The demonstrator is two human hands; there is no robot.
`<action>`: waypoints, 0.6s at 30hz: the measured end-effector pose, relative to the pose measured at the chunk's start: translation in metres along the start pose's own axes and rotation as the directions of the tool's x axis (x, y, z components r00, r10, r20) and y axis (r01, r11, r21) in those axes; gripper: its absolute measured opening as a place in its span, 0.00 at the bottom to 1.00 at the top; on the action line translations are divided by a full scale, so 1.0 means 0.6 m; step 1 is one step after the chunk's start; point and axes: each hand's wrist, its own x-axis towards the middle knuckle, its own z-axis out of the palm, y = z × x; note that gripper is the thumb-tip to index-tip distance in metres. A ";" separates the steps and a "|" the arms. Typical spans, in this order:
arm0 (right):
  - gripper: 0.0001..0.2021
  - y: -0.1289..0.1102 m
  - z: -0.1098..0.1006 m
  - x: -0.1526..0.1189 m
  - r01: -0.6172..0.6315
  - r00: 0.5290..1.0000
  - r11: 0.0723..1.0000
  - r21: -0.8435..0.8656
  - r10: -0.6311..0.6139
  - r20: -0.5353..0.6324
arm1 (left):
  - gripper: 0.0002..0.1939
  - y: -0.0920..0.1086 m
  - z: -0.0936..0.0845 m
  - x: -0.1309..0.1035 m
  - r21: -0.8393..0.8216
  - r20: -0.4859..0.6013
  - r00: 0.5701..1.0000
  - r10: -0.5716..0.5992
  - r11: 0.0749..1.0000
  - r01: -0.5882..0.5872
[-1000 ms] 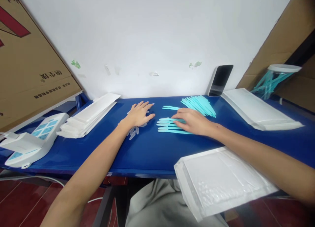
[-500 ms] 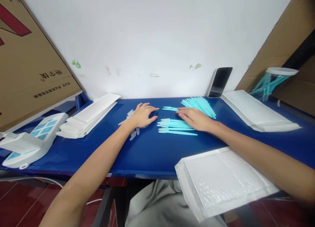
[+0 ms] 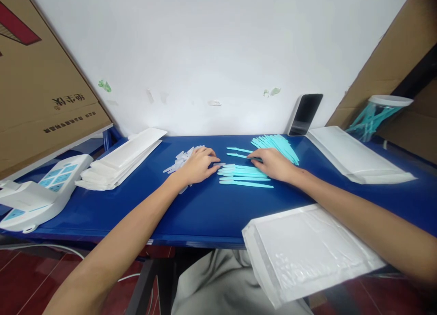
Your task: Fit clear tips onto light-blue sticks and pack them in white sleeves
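My left hand (image 3: 200, 165) pinches a small translucent cap (image 3: 220, 164) between thumb and finger, its tip pointing right. Under and behind that hand lies a loose heap of similar translucent caps (image 3: 180, 159), partly hidden. My right hand (image 3: 273, 164) is closed on a thin turquoise eyebrow razor (image 3: 236, 155), whose narrow end sticks out to the left. Another turquoise razor lies just beyond it. Below both hands a row of turquoise razors (image 3: 244, 182) lies side by side, and a fanned pile of them (image 3: 278, 146) rests behind my right hand.
White padded envelopes (image 3: 128, 155) are stacked at left, beside a white power strip (image 3: 51, 187). One envelope (image 3: 358, 155) lies at right, another (image 3: 314, 251) overhangs the front edge. A phone (image 3: 305, 114) leans on the wall near a clear jar (image 3: 372, 117) of turquoise sticks.
My left hand has gone from spread fingers over the caps to a pinch on one cap. The razor at my right fingertips has come slightly nearer and apart from its neighbour.
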 end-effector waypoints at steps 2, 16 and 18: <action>0.15 0.002 0.000 0.001 -0.008 1.000 1.000 0.009 0.008 -0.001 | 0.17 -0.005 0.002 0.000 -0.002 0.018 0.999 -0.045 0.999 0.046; 0.15 0.002 0.003 0.002 -0.011 1.000 0.999 0.035 0.011 -0.019 | 0.15 0.005 0.009 0.002 -0.038 -0.083 0.991 -0.103 0.994 0.101; 0.16 0.002 0.005 0.001 0.000 0.999 1.000 0.023 0.001 -0.032 | 0.19 0.006 0.011 0.000 -0.032 -0.147 0.984 -0.105 0.994 0.101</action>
